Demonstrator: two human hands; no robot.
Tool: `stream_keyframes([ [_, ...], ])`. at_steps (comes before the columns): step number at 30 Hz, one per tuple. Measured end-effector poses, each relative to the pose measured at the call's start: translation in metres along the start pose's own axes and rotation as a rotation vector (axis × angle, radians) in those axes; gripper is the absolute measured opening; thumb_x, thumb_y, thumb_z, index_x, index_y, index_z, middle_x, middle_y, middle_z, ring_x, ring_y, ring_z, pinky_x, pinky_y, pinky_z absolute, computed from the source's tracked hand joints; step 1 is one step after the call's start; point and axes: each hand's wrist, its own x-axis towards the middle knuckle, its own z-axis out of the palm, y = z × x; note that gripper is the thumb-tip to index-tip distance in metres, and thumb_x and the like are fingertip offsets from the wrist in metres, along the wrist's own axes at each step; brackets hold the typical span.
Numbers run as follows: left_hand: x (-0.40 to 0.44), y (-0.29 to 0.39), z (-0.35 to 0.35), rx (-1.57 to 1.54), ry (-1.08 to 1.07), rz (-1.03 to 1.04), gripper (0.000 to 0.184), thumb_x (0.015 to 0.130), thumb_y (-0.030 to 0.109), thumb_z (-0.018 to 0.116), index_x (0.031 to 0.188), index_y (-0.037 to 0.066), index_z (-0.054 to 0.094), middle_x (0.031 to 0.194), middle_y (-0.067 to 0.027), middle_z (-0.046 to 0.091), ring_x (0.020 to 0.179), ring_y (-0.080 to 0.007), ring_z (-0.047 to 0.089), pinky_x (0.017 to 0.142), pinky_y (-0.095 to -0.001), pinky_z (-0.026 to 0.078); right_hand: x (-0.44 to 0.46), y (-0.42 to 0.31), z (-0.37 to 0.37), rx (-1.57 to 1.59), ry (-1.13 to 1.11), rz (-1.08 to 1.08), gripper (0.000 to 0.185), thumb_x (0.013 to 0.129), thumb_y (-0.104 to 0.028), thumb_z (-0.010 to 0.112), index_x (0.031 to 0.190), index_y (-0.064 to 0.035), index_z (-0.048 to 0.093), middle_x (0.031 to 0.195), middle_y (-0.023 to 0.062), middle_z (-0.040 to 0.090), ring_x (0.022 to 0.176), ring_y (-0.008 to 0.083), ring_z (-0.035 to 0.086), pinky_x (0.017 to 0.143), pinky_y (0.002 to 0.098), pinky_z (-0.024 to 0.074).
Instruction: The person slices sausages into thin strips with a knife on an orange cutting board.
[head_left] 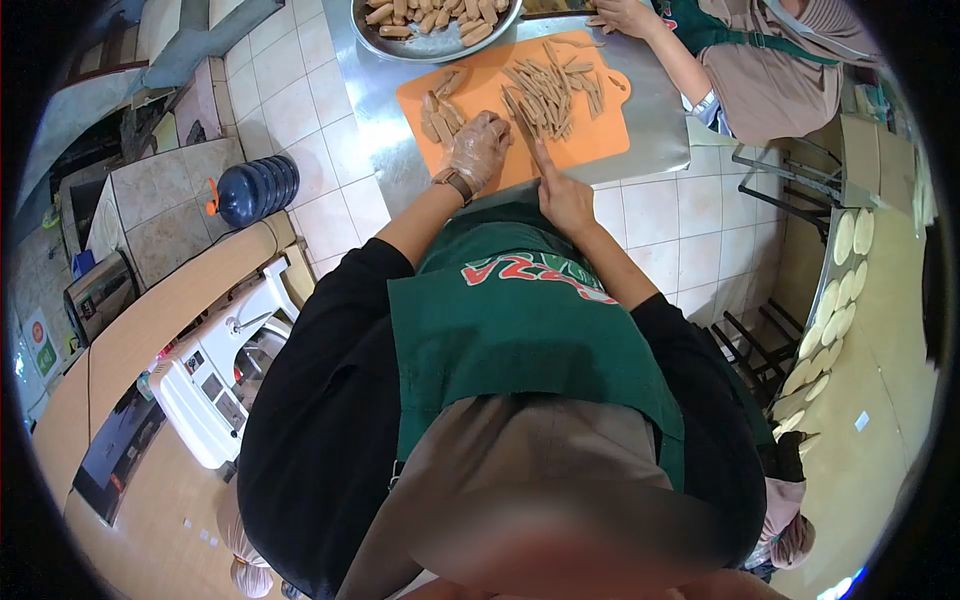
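Note:
My right hand (566, 200) is wrapped round the handle of a knife (524, 122), its index finger stretched along the back of the blade. The blade points away from me over an orange cutting board (605, 135). My left hand (478, 150), in a clear plastic glove, rests on the board left of the blade with curled fingers. Whatever lies under those fingers is hidden. Beside it are several brown sausages (440, 118). Thin sausage strips (545, 88) form a loose pile right of the knife.
A round metal bowl (365, 42) of sausages stands at the table's far side. The metal table (655, 150) ends close to my apron. Another person's hand (625, 15) works at the far right. A blue water jug (258, 190) lies on the floor left.

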Motion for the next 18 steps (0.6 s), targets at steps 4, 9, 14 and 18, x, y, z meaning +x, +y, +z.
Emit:
stream_keyframes([
  [4, -0.005, 0.003, 0.000, 0.013, -0.046, -0.127, 0.013, 0.084, 0.015, 0.063, 0.089, 0.005, 0.069, 0.100, -0.0120, 0.062, 0.094, -0.0307, 0.061, 0.083, -0.0402, 0.051, -0.014, 0.011, -0.002, -0.029, -0.047, 0.050, 0.075, 0.084, -0.014, 0.055, 0.152, -0.0192, 0.021, 0.069, 0.0177, 0.065, 0.060, 0.0369, 0.064, 0.057, 0.0494, 0.0503],
  [9, -0.002, -0.006, 0.006, -0.052, 0.021, -0.086, 0.010, 0.081, 0.012, 0.065, 0.084, 0.003, 0.069, 0.096, -0.0131, 0.064, 0.091, -0.0325, 0.062, 0.083, -0.0406, 0.050, -0.009, 0.013, -0.020, -0.044, -0.090, -0.015, 0.076, 0.084, -0.015, 0.055, 0.152, -0.0196, 0.021, 0.072, 0.0177, 0.066, 0.059, 0.0363, 0.064, 0.054, 0.0499, 0.0497],
  [14, 0.002, -0.001, 0.000, -0.028, 0.031, -0.174, 0.011, 0.081, 0.011, 0.063, 0.087, 0.004, 0.071, 0.098, -0.0128, 0.065, 0.093, -0.0313, 0.062, 0.085, -0.0398, 0.051, -0.016, -0.002, -0.016, -0.158, -0.015, -0.018, 0.079, 0.081, -0.015, 0.057, 0.152, -0.0192, 0.021, 0.071, 0.0150, 0.066, 0.057, 0.0335, 0.064, 0.050, 0.0476, 0.0498],
  [18, -0.002, -0.004, 0.007, -0.078, 0.069, -0.215, 0.011, 0.080, 0.010, 0.064, 0.086, 0.004, 0.071, 0.097, -0.0132, 0.065, 0.092, -0.0320, 0.062, 0.084, -0.0407, 0.050, -0.014, -0.005, -0.006, -0.113, 0.126, -0.123, 0.076, 0.083, -0.015, 0.059, 0.151, -0.0191, 0.025, 0.063, 0.0116, 0.063, 0.050, 0.0306, 0.061, 0.046, 0.0441, 0.0475],
])
